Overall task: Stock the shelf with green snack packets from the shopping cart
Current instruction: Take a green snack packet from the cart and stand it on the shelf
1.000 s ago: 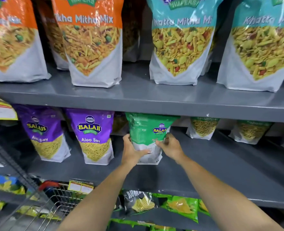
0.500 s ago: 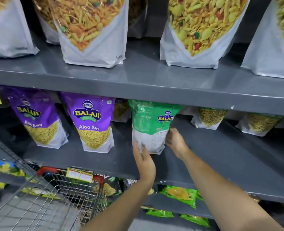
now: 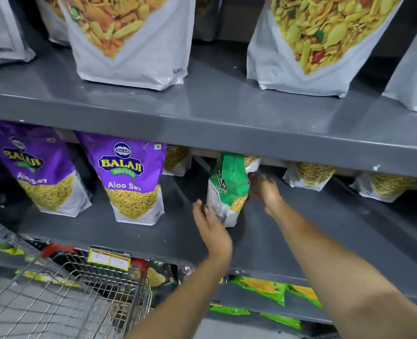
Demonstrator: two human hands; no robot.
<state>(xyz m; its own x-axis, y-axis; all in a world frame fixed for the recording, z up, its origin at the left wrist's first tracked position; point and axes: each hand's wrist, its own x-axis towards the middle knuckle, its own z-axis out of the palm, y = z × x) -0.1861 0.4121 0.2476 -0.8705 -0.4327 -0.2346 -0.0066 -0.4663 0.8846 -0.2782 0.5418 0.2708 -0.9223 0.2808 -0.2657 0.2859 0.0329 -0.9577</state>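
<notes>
Now the green snack packet is stood upright on the middle shelf, flanked by both hands; left hand fingers spread, touching its base, right hand open beside it.

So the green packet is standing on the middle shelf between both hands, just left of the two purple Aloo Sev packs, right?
Not quite. In the head view the green packet does stand on the middle shelf between the left hand and right hand, but it is to the right of the two purple Aloo Sev packs, not left of them.
</notes>
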